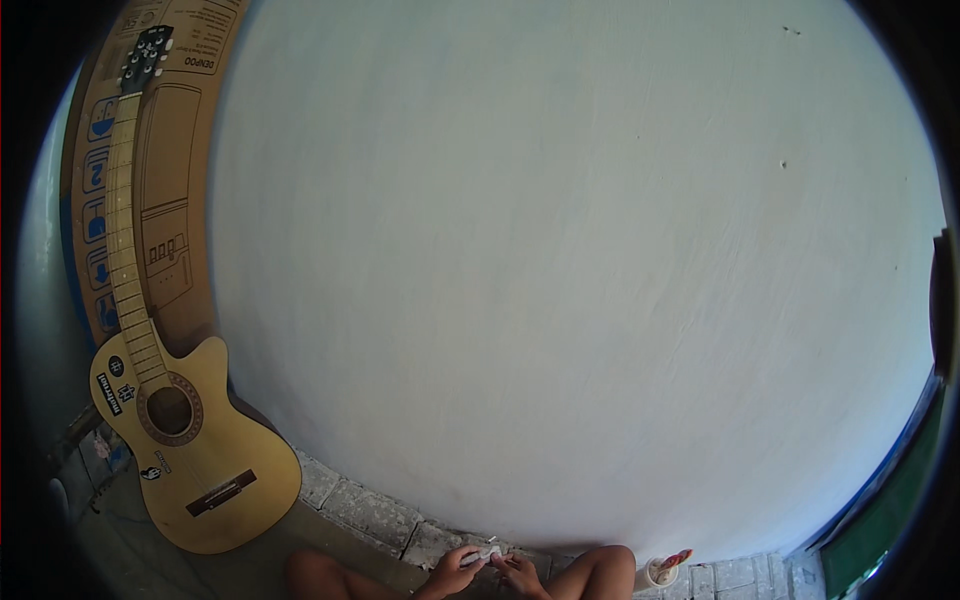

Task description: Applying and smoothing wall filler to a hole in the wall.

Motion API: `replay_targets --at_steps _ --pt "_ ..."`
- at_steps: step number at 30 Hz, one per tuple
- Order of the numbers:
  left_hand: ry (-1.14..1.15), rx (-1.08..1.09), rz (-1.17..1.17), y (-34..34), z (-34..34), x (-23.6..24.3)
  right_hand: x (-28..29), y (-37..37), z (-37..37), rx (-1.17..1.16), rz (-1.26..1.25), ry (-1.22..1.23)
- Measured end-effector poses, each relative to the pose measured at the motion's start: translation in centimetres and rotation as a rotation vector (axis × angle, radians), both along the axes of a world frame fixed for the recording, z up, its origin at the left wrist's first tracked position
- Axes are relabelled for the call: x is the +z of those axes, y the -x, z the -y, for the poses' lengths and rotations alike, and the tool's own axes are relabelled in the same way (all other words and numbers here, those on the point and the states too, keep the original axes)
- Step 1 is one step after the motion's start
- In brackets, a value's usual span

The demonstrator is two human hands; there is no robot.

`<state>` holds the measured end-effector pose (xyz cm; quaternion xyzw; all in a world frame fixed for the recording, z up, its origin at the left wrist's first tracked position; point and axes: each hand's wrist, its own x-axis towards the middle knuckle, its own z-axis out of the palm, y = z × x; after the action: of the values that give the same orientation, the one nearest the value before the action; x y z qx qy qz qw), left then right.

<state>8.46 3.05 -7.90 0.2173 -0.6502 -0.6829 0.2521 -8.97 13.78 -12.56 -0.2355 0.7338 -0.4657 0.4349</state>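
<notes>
Low in the head view, my two hands meet between my bent knees. My left hand (457, 574) is closed around a small whitish object (486, 553), too small to name. The fingers of my right hand (519, 575) are bent and pinch at the right end of it. A thin pale piece sticks up from its top. Off to the left, an acoustic guitar (225, 440) with a light wood body and dark headstock leans upright, apart from both hands. No strings can be made out on it.
Behind the guitar stands a tall brown cardboard box (175, 215) with blue prints. A pale plain wall (570, 270) rises in front of me. Right of my knee, a whitish cup (655, 576) holds something reddish. Grey blocks (370, 515) line the wall's foot; something green (880, 500) stands far right.
</notes>
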Motion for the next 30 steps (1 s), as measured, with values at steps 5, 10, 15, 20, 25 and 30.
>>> replay_targets --at_steps 5,10,15,20,25,30 --pt "0.218 0.056 0.067 -0.3 -0.4 1.7 2.5 -2.0 -0.1 0.026 -0.089 0.038" --pt "0.383 -0.004 0.145 -0.7 -0.7 1.9 10.5 -4.5 -1.6 0.006 -0.663 0.261" --pt "0.503 0.177 -0.172 -1.3 0.6 4.7 30.0 0.3 -3.2 -0.377 -1.470 0.588" --pt "0.508 0.413 -0.177 -2.8 1.8 12.5 51.3 9.0 -4.2 -0.885 -2.141 0.851" --pt "0.907 0.718 -0.355 1.7 5.6 23.3 61.0 14.0 -0.3 -1.233 -2.155 0.602" --pt "1.135 1.037 -0.599 8.1 9.8 31.4 60.1 14.7 -0.2 -1.240 -2.260 0.648"
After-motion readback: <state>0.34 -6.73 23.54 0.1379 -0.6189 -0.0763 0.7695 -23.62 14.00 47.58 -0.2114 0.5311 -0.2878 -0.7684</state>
